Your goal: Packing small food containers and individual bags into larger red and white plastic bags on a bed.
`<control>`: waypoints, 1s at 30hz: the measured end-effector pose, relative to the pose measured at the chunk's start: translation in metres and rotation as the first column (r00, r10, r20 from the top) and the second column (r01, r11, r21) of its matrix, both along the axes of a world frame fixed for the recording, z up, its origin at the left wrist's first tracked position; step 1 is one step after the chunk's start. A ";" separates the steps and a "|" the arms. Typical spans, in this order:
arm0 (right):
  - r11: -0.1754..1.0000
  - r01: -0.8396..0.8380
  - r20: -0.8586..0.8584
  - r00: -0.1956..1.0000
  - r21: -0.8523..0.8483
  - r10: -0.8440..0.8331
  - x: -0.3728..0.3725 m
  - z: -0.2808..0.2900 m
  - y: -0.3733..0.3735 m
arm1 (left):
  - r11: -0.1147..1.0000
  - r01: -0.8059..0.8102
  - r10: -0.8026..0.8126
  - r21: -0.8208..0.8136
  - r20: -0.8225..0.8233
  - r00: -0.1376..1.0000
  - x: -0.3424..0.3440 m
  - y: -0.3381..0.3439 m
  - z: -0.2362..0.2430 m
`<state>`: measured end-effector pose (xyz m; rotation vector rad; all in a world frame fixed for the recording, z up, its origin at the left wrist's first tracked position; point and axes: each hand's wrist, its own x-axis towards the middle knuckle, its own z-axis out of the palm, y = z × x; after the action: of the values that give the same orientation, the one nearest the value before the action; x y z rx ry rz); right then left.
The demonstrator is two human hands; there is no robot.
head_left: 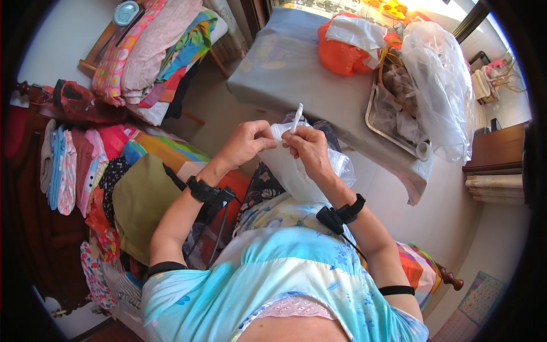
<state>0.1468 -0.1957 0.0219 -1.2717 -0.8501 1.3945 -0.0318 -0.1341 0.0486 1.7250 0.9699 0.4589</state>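
A thin white plastic bag hangs over my lap, in front of my knees. My right hand is closed round its gathered neck, and a narrow twisted end of the plastic sticks up above the fist. Just to the left, my left hand has its thumb and fingers pinched together at the bag's upper edge. What lies inside the bag is hard to make out through the plastic. Black bands with small devices and cables are strapped round both wrists.
Ahead stands a table with a grey cloth. It bears a red plastic bag, a metal tray of bagged things and a large clear bag. Folded clothes are piled on a chair at left; more clothes lie beside me.
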 end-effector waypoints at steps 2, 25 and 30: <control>1.000 -0.001 0.009 1.000 -0.004 0.001 0.001 -0.002 0.001 | 1.000 -0.017 0.017 0.000 0.009 1.000 0.002 0.000 0.001; 0.911 0.091 0.421 0.866 0.402 -0.272 -0.011 -0.005 -0.005 | 0.989 -0.020 0.029 -0.146 0.063 0.998 0.021 0.006 -0.014; 0.825 -0.039 0.504 0.808 0.564 -0.306 -0.015 -0.008 -0.001 | 0.990 -0.014 0.027 -0.143 0.090 0.996 0.013 0.006 -0.017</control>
<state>0.1317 -0.1968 0.0142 -1.2617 -1.4217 0.5381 -0.0185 -0.1283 0.0320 1.5537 0.9324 0.4670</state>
